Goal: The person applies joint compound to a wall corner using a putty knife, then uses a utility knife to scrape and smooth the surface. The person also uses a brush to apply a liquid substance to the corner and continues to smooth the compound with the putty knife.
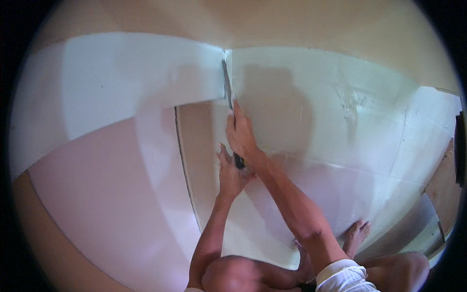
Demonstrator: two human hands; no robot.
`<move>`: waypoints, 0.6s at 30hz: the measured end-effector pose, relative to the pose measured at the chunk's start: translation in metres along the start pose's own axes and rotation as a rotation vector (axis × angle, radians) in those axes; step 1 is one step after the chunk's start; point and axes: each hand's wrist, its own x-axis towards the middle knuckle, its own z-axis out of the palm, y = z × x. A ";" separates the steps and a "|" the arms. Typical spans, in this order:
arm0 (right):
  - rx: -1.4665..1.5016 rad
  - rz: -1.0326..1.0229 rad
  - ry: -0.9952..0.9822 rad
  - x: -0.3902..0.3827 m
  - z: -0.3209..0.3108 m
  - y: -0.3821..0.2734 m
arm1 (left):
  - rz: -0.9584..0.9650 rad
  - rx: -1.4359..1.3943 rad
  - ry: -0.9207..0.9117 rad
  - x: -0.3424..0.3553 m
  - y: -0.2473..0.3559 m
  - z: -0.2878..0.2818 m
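My right hand [241, 134] grips a long tool with a black handle [239, 161] and a narrow blade [225, 75]. The blade reaches up to the corner seam where a white band [121, 78] meets a pale greenish, marked panel [350, 126]. My left hand [232, 173] is lower, beside and partly behind the handle's end, its fingers apart and extended upward; whether it presses on the handle is unclear. Below the band are a narrow brown strip [194, 126] with a dark edge and a large pink-white surface [87, 185].
A beige surface [243, 22] runs across the top. At the right are a brown board [440, 180] and a dark object [458, 146] at the rim. My bare feet [357, 236] and bent knees [228, 275] are low in view, and shadows fall across the panels.
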 end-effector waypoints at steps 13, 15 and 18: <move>-0.001 0.000 0.024 0.008 -0.002 -0.014 | -0.130 0.071 -0.089 -0.008 0.023 -0.022; -0.002 -0.020 0.016 -0.002 -0.002 -0.004 | -0.099 0.087 -0.067 -0.014 0.019 -0.008; 0.027 -0.015 -0.042 -0.012 -0.005 0.006 | -0.119 0.096 -0.082 -0.011 0.014 -0.009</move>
